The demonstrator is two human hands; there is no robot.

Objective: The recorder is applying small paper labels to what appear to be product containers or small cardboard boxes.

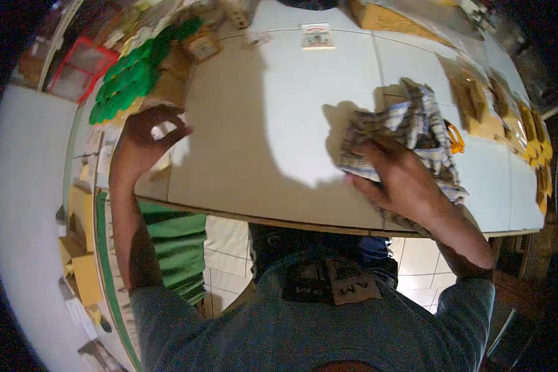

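Observation:
A crumpled checked cloth (409,118) lies on the right part of the pale table (310,111). My right hand (403,177) is over its near side, fingers curled into the cloth and thumb low at its left edge. My left hand (146,139) is at the table's left side, near rows of green-topped items (130,77). Its fingers and thumb curve toward each other with a gap between them, and nothing shows in it. An orange-handled tool (456,138), perhaps scissors, sticks out beside the cloth.
A small white printed packet (317,36) lies at the far middle. Clear packs with brown and yellow contents (477,102) line the right edge. A red-framed box (84,68) stands at the far left. Green pleated fabric (173,248) hangs below the table's front edge.

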